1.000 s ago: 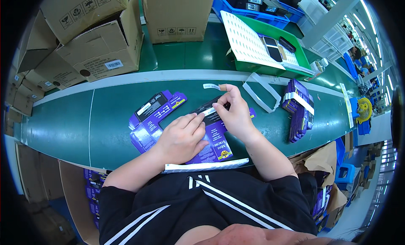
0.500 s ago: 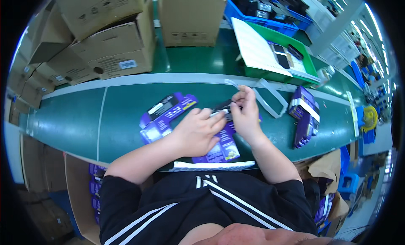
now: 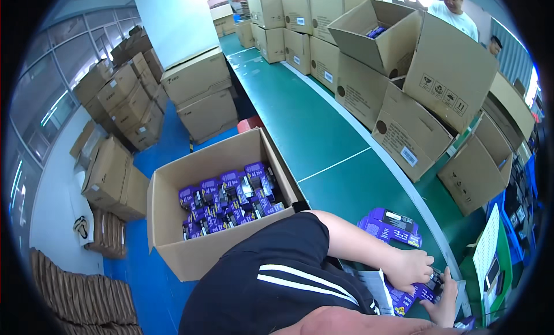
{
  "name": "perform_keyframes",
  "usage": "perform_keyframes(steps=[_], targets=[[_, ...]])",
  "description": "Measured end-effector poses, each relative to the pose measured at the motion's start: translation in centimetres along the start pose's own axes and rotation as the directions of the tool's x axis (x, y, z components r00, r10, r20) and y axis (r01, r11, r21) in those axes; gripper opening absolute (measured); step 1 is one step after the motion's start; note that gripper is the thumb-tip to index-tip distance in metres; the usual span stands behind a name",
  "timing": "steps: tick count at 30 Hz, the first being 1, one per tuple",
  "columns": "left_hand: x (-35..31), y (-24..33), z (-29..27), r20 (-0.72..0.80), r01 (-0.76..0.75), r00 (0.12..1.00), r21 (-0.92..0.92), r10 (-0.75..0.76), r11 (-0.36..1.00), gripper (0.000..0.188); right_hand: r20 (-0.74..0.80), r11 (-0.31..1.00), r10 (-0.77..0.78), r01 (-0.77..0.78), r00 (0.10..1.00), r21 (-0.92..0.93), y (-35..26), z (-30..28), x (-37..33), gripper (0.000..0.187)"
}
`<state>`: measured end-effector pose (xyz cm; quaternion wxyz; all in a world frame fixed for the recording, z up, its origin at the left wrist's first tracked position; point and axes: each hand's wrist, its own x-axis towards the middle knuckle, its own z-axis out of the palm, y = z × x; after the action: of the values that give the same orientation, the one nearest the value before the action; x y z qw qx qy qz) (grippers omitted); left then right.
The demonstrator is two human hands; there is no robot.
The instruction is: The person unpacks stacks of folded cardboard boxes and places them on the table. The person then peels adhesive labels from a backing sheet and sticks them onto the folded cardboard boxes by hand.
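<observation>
At the lower right, a purple card package (image 3: 402, 300) lies partly under my hands on the green worktable. My left hand (image 3: 408, 268) has its fingers curled over the package's upper part, beside a small black piece (image 3: 437, 281). My right hand (image 3: 445, 305) grips the package from the other side, thumb and fingers apart around that black part. The hands hide much of both. Beyond my left forearm lies another purple package (image 3: 378, 224) with a black piece on it, untouched.
An open carton (image 3: 202, 264) of several purple packages stands left of the worktable (image 3: 323, 136). Brown boxes (image 3: 412, 140) line its far side. A green tray (image 3: 501, 294) holding papers and a phone sits at the right edge. Another person (image 3: 456, 15) is at the back.
The view has swung left, bringing the open carton and stacked boxes into sight. My hands stay at the same package and black piece.
</observation>
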<state>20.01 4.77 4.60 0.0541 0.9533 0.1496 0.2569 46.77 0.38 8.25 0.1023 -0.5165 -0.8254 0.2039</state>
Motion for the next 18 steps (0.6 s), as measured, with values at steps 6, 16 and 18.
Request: perform_keyframes(steps=[6, 16, 18], targets=[[2.6, 0.6, -0.4, 0.083, 0.011, 0.997, -0.139, 0.000, 0.990, 0.044, -0.098, 0.997, 0.060, -0.055, 0.993, 0.052, -3.2, -2.1, -2.2, 0.107], [2.3, -1.1, -13.6, 0.000, 0.545, 0.834, 0.156, -0.551, 0.824, 0.076, -0.730, 0.983, -0.180, 0.140, 0.659, -0.117, -11.9, -4.5, 3.4, 0.059], [-0.7, -4.4, -12.0, 0.031, 0.629, 0.758, 0.231, -0.651, 0.743, 0.078, -0.763, 0.996, 0.003, 0.068, 0.647, 0.061, -10.2, -3.7, 2.0, 0.050]])
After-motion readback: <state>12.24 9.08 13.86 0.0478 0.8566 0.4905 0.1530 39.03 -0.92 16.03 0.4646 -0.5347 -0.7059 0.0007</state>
